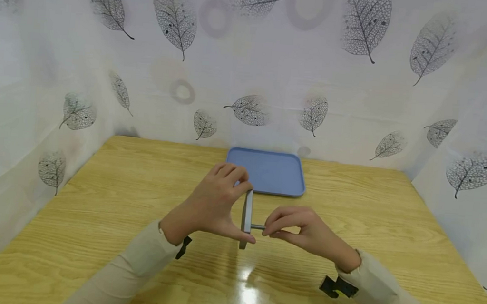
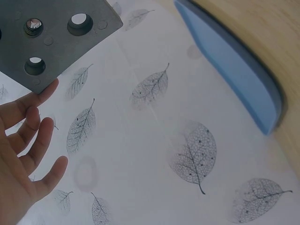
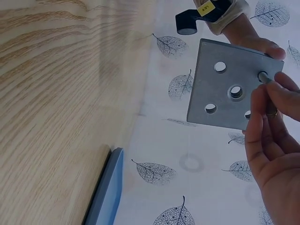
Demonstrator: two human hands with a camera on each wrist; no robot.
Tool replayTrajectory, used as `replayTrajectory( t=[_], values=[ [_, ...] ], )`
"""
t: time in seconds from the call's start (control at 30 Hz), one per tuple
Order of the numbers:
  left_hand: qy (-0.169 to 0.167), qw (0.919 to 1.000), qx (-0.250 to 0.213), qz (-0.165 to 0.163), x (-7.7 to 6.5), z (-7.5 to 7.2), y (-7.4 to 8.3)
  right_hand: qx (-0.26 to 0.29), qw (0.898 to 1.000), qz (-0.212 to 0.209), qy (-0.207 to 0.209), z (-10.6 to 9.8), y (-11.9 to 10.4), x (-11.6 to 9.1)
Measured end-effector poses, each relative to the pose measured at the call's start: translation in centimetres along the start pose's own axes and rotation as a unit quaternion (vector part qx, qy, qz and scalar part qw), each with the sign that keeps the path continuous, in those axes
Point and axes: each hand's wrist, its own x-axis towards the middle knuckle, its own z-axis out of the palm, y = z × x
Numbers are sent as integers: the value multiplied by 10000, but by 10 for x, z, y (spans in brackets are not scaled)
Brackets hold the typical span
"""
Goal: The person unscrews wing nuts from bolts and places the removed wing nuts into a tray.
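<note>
Over the table, my left hand (image 1: 218, 200) holds a square grey metal plate (image 1: 247, 212) upright by its edges, fingers at the top and thumb at the bottom. The plate (image 3: 211, 93) has a hole near each corner and a ringed one in the centre, seen in the right wrist view. My right hand (image 1: 302, 226) pinches a thin metal rod (image 1: 257, 226) that points level at the plate's right face. In the right wrist view the rod's tip (image 3: 264, 77) sits at a corner hole. Fingers hide much of the rod. The left wrist view shows the plate's other face (image 2: 51, 47).
A blue tray (image 1: 272, 173) lies at the back of the wooden table (image 1: 151, 178), just beyond my left hand. A white curtain (image 1: 258, 77) printed with leaves hangs round the back and sides. Each wrist carries a black camera mount (image 1: 338, 287).
</note>
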Motion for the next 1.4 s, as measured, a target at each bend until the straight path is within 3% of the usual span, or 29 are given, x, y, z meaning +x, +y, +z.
replayTrajectory(
  t=[0.3, 0.57, 0.73, 1.03, 1.4],
  values=[
    [-12, 10000, -15, 2, 0, 0, 0, 148, 9992, 132, -335, 1, -3, 1],
    [-23, 10000, -20, -5, 0, -2, 0, -42, 9999, 13, -114, 0, -3, 1],
    [-64, 10000, -10, -27, -1, -2, 0, -175, 9996, 204, 21, 1, -3, 0],
    [-23, 10000, 10, -18, 0, -2, 1, 28, 9998, 185, 44, 0, -2, 0],
    [3, 10000, 10, -23, 0, -1, 0, 640, 9967, 322, -392, 1, -4, -1]
  ],
)
